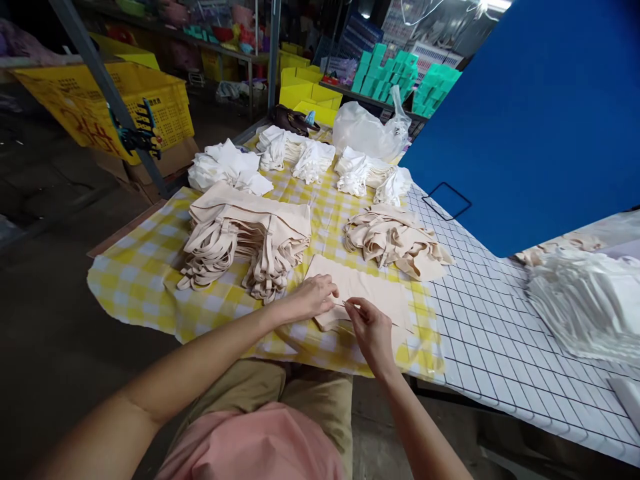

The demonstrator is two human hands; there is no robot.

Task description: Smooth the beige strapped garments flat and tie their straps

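Note:
A beige cloth bag [380, 293] lies flat on the checked tablecloth in front of me. My left hand [316, 297] rests on its left part, fingers curled and pinching at the fabric. Just to the right, my right hand [371, 327] is closed in a pinch over the same bag; a thin, thread-like bit shows at its fingertips, too small to name. To the left sits a thick stack of beige cloth bags [250, 227] with straps hanging toward me. Behind the right hand is a crumpled heap of beige cloth [397, 243].
White cloth stacks [313, 160] and a clear plastic bag [367, 130] stand at the table's back. A large blue board [540, 120] leans at right, near a white pile [590, 300]. A metal post [107, 93] and yellow crate [160, 100] are left.

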